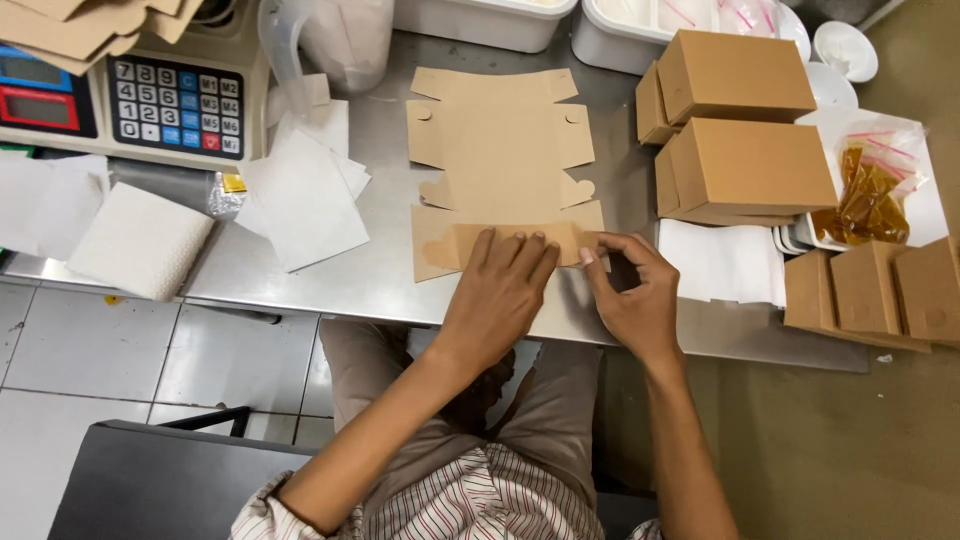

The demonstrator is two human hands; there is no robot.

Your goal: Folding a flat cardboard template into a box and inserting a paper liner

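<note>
A flat brown cardboard box blank [498, 150] lies unfolded on the steel table [380, 270], its near flap folded over. My left hand [500, 295] lies flat, palm down, pressing that folded near flap. My right hand [632, 295] pinches the flap's right end between thumb and fingers.
Two folded brown boxes [740, 120] are stacked at the right, more [870, 290] at the near right edge. White paper sheets [305, 195] lie left of the blank, white napkins [720, 262] right of it. A weighing scale [130, 95], white tubs [500, 20] and a tray of sauce packets [870, 190] ring the back.
</note>
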